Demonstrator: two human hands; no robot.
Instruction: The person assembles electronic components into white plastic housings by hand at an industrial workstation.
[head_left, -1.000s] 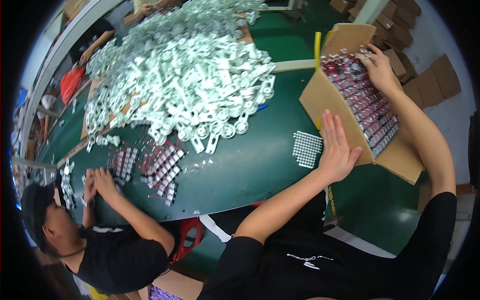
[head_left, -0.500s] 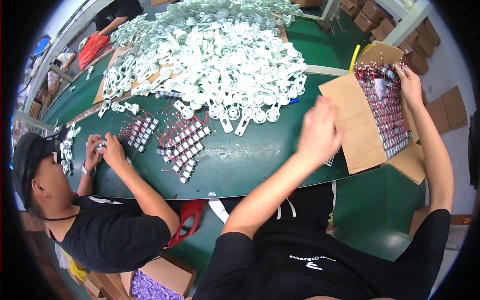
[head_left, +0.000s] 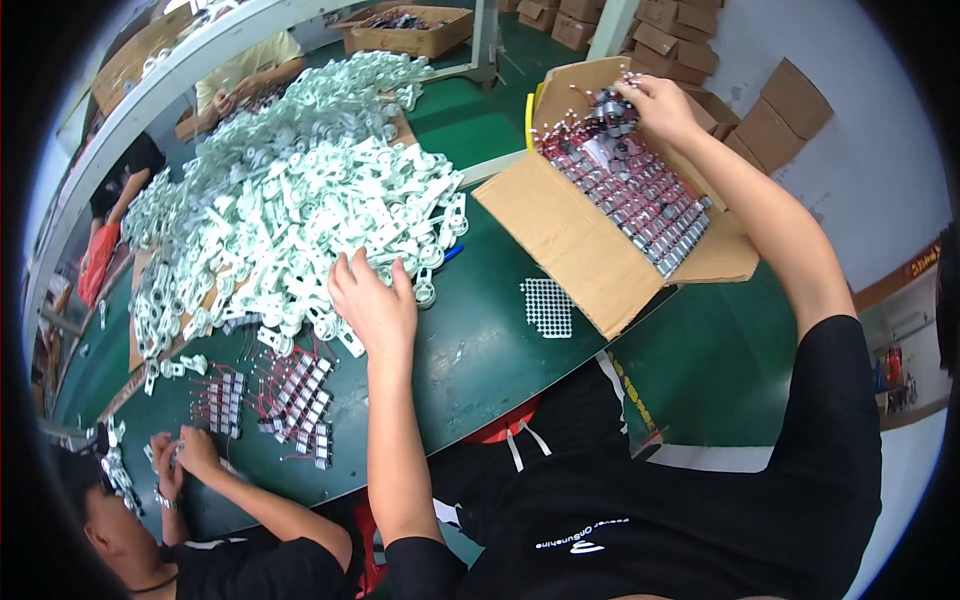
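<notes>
My left hand [head_left: 378, 305] is open, fingers spread, over the near right edge of a large heap of pale green-white plastic parts [head_left: 300, 200], each with a round end and a flat arm. Whether it touches any part, I cannot tell. At the far right of the green table, a cardboard box [head_left: 570, 240] stands tilted, packed with rows of small silver motors [head_left: 640, 200] with red wires. My right hand [head_left: 660, 108] is closed at the box's far right corner, beside loose motors. What its fingertips grip is hidden.
A white grid tray [head_left: 547, 308] lies beside the box's near flap. Wired motors [head_left: 300, 400] rest in rows near a co-worker's hands [head_left: 183, 460] at the left. A blue pen-like piece [head_left: 454, 252] lies by the heap. Stacked cartons [head_left: 670, 40] stand beyond.
My left hand has gone from beside the box to the heap on the left. The whole view has turned, shifting the box leftward in it. My right hand stays at the box.
</notes>
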